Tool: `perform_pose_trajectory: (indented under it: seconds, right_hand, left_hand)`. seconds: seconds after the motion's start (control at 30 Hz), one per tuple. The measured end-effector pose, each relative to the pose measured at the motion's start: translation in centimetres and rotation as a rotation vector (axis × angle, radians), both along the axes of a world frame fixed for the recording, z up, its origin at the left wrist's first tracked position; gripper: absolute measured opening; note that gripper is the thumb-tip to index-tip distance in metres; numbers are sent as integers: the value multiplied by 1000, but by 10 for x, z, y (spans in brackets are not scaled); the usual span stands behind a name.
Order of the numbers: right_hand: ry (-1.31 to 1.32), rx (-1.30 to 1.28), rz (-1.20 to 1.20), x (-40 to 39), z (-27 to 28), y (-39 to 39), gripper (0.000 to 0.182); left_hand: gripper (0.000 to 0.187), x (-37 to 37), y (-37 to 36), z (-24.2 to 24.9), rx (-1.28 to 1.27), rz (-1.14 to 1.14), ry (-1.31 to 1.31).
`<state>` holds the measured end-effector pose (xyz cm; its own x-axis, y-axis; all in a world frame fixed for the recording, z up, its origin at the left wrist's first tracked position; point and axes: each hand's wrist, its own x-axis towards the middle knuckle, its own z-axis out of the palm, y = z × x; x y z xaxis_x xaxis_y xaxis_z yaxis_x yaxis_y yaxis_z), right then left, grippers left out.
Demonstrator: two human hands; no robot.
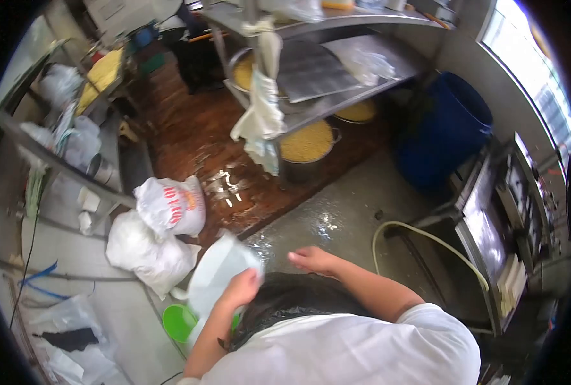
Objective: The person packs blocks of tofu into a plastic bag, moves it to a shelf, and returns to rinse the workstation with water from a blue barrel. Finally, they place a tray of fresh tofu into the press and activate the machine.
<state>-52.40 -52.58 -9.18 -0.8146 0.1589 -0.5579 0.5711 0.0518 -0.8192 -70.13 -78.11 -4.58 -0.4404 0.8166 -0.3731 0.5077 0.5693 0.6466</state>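
Note:
My left hand [242, 287] is closed at the right edge of a pale, smooth white plastic container [213, 273]. Its fingers appear to grip that edge, though blur softens the detail. Over the wet floor, my right hand [312, 260] is curled with thumb and fingers together; anything inside it is hidden. The two hands are apart, with a black plastic apron [279, 298] below them on my body. A bright green container [179, 322] sits just left of the pale container.
Two white sacks [173, 205] [147, 253] lean together at left. Pots of yellow grains [306, 144] stand beneath a metal shelf [317, 70]. A blue barrel [444, 131], a pale hose [420, 230] and metal equipment [484, 218] are to the right.

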Motion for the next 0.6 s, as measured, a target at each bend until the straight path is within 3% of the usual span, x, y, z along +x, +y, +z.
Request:
perform_pose_trajectory:
  seconds: [0.07,0.13,0.17,0.27,0.33,0.4,0.47,0.5,0.57,0.6]
  right_hand:
    - [31,-704,-422,10,54,-4,63]
    - [217,-864,-436,22,72,10,49]
    - [318,-749,-591,30,85,12,38]
    - [458,-704,-1034,65,119,33,28]
    - [571,-655,-1220,94,135,42,25]
    - [688,-605,-1281,117,158,40,29]
    - [709,-524,-1369,129,182,28,31]
    - [707,-495,-1400,136,191,21,31]
    - [673,-477,-1414,149,200,6,32]
    - [668,-452,-1459,157,198,-2,32]
  left_hand:
    - [19,47,82,46,223,-259,-160]
    - [26,75,115,70,431,-548,-102]
    - [30,81,116,85,403,-529,-155]
    - [35,66,116,118,360,-480,-327]
    - [23,41,113,126,194,-152,-629]
    - [31,5,118,86,295,-109,-684]
    - [36,-13,137,63,63,-242,-509]
    - [36,-11,151,47,63,-275,-530]
    - [43,0,179,17,348,-512,-242]
    - [43,8,194,9,346,-550,-271]
